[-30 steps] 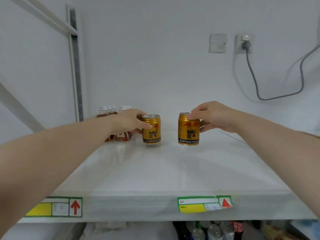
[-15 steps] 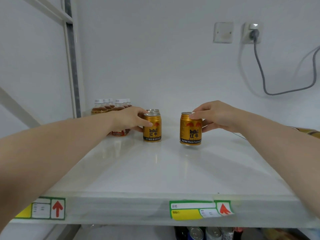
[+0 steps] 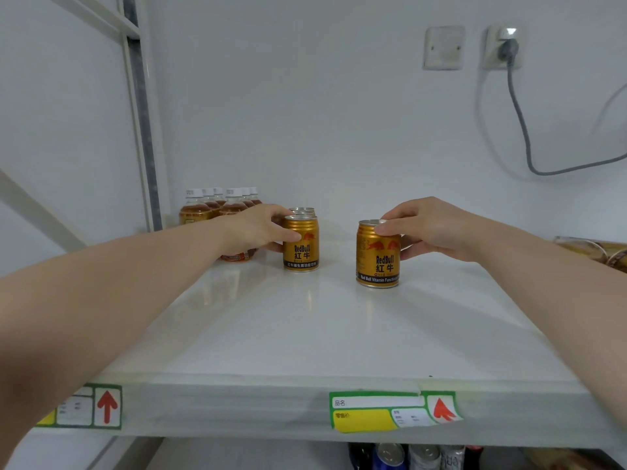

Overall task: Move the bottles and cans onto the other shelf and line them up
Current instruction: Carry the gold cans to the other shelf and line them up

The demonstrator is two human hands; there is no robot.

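Two gold Red Bull cans stand on the white shelf [image 3: 305, 334]. My left hand [image 3: 261, 228] grips the left can [image 3: 301, 245], which stands right in front of another gold can [image 3: 302, 210] of which only the top shows. My right hand [image 3: 431, 228] holds the right can [image 3: 377, 257] by its rim and side, out in the middle of the shelf. Several brown tea bottles with white caps [image 3: 217, 206] stand in rows at the back left, partly hidden by my left hand.
A grey shelf post [image 3: 142, 130] rises at the back left. On the wall are a socket with a grey cable [image 3: 519, 106] and a blank plate [image 3: 443, 47]. Packaged goods [image 3: 597, 251] lie at the right edge. More cans [image 3: 420, 456] stand on the shelf below.
The left can has gone back and now stands close in front of the can behind it. The right can has come slightly nearer and to the right. The camera has tilted a little.
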